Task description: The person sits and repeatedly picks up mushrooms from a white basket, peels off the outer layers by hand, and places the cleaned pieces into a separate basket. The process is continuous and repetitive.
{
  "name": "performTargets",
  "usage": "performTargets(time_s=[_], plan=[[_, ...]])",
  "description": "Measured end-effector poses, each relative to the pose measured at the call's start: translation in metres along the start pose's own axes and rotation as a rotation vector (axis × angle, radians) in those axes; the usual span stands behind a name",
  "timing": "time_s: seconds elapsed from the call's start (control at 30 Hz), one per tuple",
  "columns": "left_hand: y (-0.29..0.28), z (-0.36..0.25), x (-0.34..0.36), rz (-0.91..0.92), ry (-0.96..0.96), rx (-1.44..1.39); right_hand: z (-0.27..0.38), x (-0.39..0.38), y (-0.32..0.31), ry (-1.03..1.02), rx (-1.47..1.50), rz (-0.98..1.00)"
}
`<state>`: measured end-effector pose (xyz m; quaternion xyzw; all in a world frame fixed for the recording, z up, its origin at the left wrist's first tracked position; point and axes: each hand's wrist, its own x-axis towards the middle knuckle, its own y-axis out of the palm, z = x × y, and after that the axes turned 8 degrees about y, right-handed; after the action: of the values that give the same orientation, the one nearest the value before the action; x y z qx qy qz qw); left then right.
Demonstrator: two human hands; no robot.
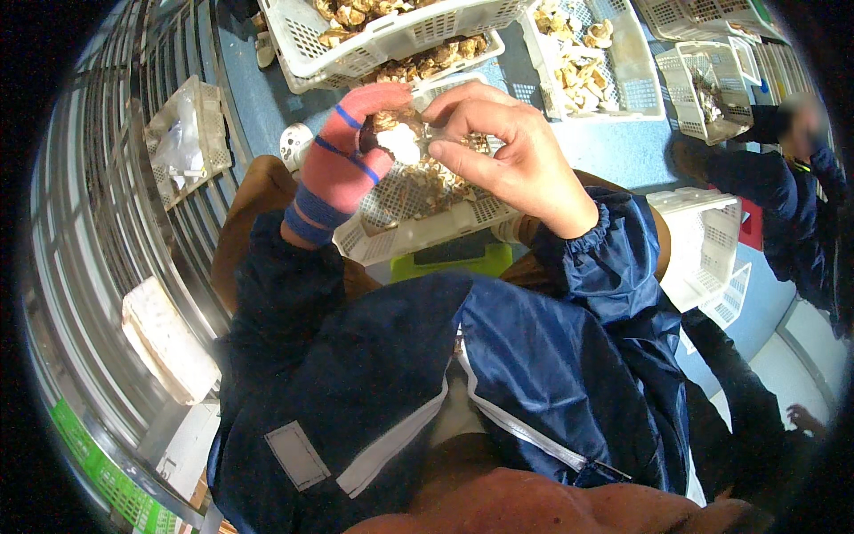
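My left hand, in a pink glove wound with blue bands, is closed round a brown-edged, bright white piece that looks like a mushroom. From the right, my bare right hand meets it with thumb and forefinger pinched at its side, seemingly on the stem; glare blurs the exact contact. Below both hands, between my knees, sits a white perforated crate with small brown and pale scraps in it.
Ahead stands a white crate of brown pieces, partly over another. To its right, a crate holds pale pieces. Metal rails run along the left. A green stool-like thing is under the near crate. Another person is at right.
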<state>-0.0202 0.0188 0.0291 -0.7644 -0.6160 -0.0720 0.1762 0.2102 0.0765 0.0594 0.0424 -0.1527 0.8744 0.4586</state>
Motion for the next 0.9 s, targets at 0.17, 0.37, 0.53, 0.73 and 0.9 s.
performTargets(time_s=[0.17,0.37,0.53,0.73,0.9], plan=[[-0.001,-0.007,0.003,0.033,0.029,0.162,0.003,-0.002,-0.002,0.036,-0.025,0.036],[-0.004,-0.012,0.003,0.131,-0.038,0.234,0.003,-0.005,0.001,0.051,-0.180,-0.002],[0.000,-0.013,0.002,0.090,-0.047,0.216,0.000,-0.008,0.008,0.092,-0.175,-0.067],[-0.001,-0.004,0.000,0.070,-0.149,-0.100,-0.017,-0.008,0.011,0.326,0.199,-0.139],[-0.006,-0.008,0.002,0.048,-0.248,-0.288,-0.016,-0.007,0.000,0.286,0.137,-0.139]])
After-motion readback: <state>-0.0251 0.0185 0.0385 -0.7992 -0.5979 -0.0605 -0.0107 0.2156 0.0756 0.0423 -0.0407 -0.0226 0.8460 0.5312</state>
